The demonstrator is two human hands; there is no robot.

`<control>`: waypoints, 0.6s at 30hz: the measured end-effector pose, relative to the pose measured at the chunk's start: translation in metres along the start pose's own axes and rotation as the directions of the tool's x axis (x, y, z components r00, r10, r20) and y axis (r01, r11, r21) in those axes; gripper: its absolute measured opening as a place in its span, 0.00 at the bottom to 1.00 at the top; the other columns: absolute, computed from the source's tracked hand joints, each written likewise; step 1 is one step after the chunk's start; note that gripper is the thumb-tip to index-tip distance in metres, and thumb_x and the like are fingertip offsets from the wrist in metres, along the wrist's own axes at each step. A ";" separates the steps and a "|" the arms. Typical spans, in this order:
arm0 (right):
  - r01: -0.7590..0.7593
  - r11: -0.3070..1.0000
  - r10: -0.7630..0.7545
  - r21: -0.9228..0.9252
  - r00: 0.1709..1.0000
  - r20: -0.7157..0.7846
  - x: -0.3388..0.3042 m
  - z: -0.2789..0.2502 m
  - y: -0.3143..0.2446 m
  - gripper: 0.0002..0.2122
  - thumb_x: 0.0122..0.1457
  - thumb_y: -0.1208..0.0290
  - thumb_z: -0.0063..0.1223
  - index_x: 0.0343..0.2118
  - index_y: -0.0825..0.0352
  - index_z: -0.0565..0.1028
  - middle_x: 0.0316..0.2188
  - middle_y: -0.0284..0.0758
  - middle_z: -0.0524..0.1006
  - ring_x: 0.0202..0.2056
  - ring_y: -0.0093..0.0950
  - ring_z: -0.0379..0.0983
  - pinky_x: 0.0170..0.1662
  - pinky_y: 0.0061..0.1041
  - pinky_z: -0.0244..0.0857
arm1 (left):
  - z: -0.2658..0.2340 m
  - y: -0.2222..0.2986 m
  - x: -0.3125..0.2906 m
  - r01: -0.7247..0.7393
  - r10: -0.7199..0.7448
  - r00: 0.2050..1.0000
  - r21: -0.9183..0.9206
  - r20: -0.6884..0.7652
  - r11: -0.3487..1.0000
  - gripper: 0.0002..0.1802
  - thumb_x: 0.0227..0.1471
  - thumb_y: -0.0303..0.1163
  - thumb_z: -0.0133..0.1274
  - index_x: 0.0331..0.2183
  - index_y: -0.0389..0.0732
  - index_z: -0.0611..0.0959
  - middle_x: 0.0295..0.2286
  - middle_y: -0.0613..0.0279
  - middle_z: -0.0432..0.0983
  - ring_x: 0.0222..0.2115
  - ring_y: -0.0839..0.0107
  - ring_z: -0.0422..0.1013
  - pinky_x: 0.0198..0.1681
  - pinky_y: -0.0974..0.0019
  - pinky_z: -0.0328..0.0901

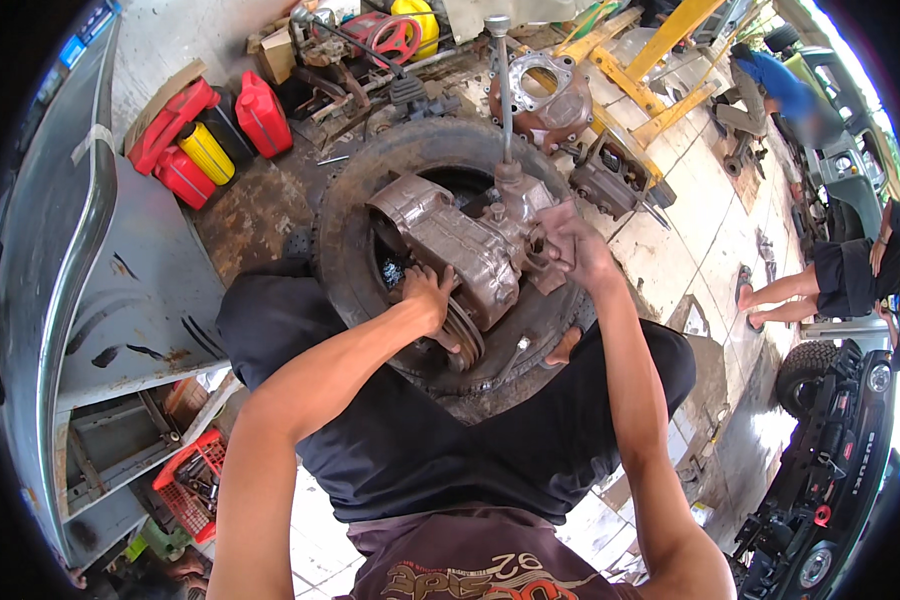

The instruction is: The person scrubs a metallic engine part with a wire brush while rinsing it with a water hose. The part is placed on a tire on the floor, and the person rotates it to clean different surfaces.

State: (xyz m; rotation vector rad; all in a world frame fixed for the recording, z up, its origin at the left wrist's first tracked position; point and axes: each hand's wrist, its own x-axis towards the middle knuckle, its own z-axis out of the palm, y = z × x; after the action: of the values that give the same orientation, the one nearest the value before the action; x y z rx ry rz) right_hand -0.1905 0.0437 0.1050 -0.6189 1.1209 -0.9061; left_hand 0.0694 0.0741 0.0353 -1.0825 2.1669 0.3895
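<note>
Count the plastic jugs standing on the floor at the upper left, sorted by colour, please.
Red jugs: 3
Yellow jugs: 1
Total: 4

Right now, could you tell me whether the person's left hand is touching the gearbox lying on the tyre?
Touching. The head view shows the left hand pressed flat against the near side of the gearbox, fingers curled at its round end, no gap showing. The gearbox rests on the tyre.

One gearbox (pixel 460 245) — one tyre (pixel 370 170) — two hands (pixel 428 295).
</note>
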 end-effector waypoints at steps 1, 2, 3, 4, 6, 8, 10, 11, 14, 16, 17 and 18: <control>-0.028 0.995 0.027 -0.098 1.000 -0.004 0.004 -0.006 0.004 0.12 0.55 0.71 0.48 0.43 0.65 0.72 0.31 0.32 0.73 0.22 0.22 0.66 0.17 0.19 0.53 | -0.001 0.001 0.000 -0.004 0.004 1.000 0.002 -0.003 1.000 0.87 0.22 0.82 0.58 0.66 0.32 0.40 0.62 0.32 0.51 0.63 0.39 0.52 0.63 0.46 0.50; -0.027 0.991 0.017 -0.132 0.997 -0.076 0.007 0.005 0.013 0.09 0.59 0.70 0.49 0.41 0.66 0.73 0.28 0.29 0.72 0.20 0.18 0.64 0.14 0.18 0.49 | 0.001 0.000 0.002 0.001 -0.001 1.000 -0.013 0.006 1.000 0.87 0.21 0.82 0.59 0.67 0.32 0.40 0.62 0.32 0.50 0.63 0.38 0.51 0.63 0.45 0.49; -0.004 0.966 -0.015 -0.260 0.997 -0.071 0.010 0.002 0.021 0.09 0.60 0.69 0.51 0.40 0.66 0.74 0.26 0.28 0.72 0.19 0.18 0.63 0.15 0.18 0.49 | 0.002 0.000 0.003 0.000 0.000 1.000 -0.026 0.008 1.000 0.88 0.20 0.82 0.60 0.67 0.33 0.40 0.63 0.32 0.50 0.63 0.38 0.51 0.64 0.44 0.48; 0.019 0.924 -0.047 -0.383 0.997 -0.064 0.017 -0.005 0.035 0.09 0.60 0.68 0.52 0.40 0.66 0.74 0.25 0.28 0.72 0.18 0.17 0.62 0.15 0.18 0.49 | 0.002 0.001 0.005 -0.001 0.001 1.000 -0.038 0.010 0.999 0.88 0.19 0.82 0.61 0.67 0.34 0.40 0.63 0.33 0.49 0.63 0.37 0.50 0.64 0.43 0.47; 0.142 0.780 -0.220 -0.609 0.974 -0.054 0.034 -0.009 0.063 0.09 0.59 0.66 0.56 0.38 0.65 0.76 0.22 0.31 0.74 0.15 0.20 0.64 0.16 0.22 0.55 | 0.004 0.000 0.005 -0.001 0.001 1.000 -0.036 0.004 0.999 0.89 0.19 0.82 0.61 0.67 0.34 0.40 0.63 0.32 0.49 0.63 0.37 0.50 0.64 0.43 0.47; -0.010 0.640 -0.131 -0.768 0.984 -0.122 0.033 -0.008 0.066 0.11 0.58 0.64 0.56 0.39 0.65 0.76 0.23 0.35 0.76 0.17 0.23 0.69 0.19 0.27 0.60 | 0.006 -0.001 0.006 0.000 0.000 1.000 -0.037 0.000 0.999 0.89 0.18 0.82 0.60 0.67 0.34 0.40 0.63 0.32 0.49 0.63 0.37 0.50 0.64 0.43 0.47; -0.112 0.527 -0.079 -0.842 0.981 -0.180 0.035 0.000 0.068 0.13 0.56 0.63 0.58 0.41 0.66 0.76 0.26 0.45 0.79 0.26 0.34 0.78 0.30 0.35 0.69 | 0.008 -0.002 0.006 0.000 0.000 1.000 -0.040 -0.003 0.999 0.89 0.18 0.82 0.60 0.67 0.33 0.40 0.63 0.31 0.49 0.63 0.37 0.51 0.64 0.43 0.47; -0.061 0.493 -0.143 -0.868 0.978 -0.150 0.038 -0.003 0.073 0.13 0.56 0.63 0.57 0.41 0.66 0.77 0.27 0.46 0.79 0.28 0.37 0.78 0.33 0.36 0.69 | 0.007 -0.002 0.006 -0.005 0.004 1.000 -0.042 -0.006 0.999 0.89 0.18 0.82 0.60 0.67 0.33 0.40 0.63 0.31 0.49 0.63 0.37 0.51 0.64 0.42 0.47; 0.087 0.406 -0.293 -0.910 0.955 -0.040 0.048 -0.009 0.087 0.13 0.57 0.63 0.57 0.41 0.66 0.78 0.29 0.49 0.79 0.35 0.46 0.78 0.40 0.39 0.69 | 0.008 -0.002 0.007 -0.010 0.010 1.000 -0.048 -0.013 0.999 0.90 0.17 0.82 0.61 0.67 0.33 0.40 0.63 0.31 0.49 0.63 0.37 0.51 0.64 0.42 0.47; 0.190 0.387 -0.351 -0.902 0.935 0.047 0.052 -0.005 0.092 0.13 0.57 0.64 0.56 0.42 0.65 0.79 0.32 0.51 0.79 0.39 0.50 0.76 0.44 0.41 0.69 | 0.010 -0.003 0.008 -0.005 0.004 1.000 -0.053 -0.016 0.999 0.90 0.17 0.82 0.61 0.67 0.33 0.40 0.63 0.31 0.49 0.63 0.37 0.50 0.64 0.42 0.47; 0.204 0.343 -0.368 -0.917 0.927 0.069 0.057 -0.008 0.098 0.13 0.57 0.64 0.56 0.43 0.64 0.79 0.33 0.51 0.78 0.40 0.49 0.76 0.45 0.42 0.69 | 0.008 -0.002 0.007 -0.009 0.008 1.000 -0.051 -0.017 0.999 0.89 0.17 0.81 0.61 0.67 0.33 0.41 0.62 0.31 0.50 0.63 0.37 0.51 0.64 0.43 0.47; 0.215 0.297 -0.386 -0.930 0.918 0.089 0.061 -0.013 0.105 0.13 0.58 0.64 0.56 0.43 0.63 0.79 0.33 0.51 0.78 0.40 0.49 0.76 0.46 0.43 0.69 | 0.004 0.000 0.006 -0.016 0.015 1.000 -0.046 -0.021 0.999 0.89 0.18 0.81 0.61 0.67 0.32 0.41 0.62 0.30 0.50 0.63 0.37 0.51 0.64 0.44 0.48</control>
State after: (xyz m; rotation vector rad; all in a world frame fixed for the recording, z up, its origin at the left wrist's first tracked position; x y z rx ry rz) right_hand -0.1617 0.0449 -0.0135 -1.8224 1.6913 -0.5246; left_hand 0.0691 0.0727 0.0279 -1.0999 2.1952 0.4400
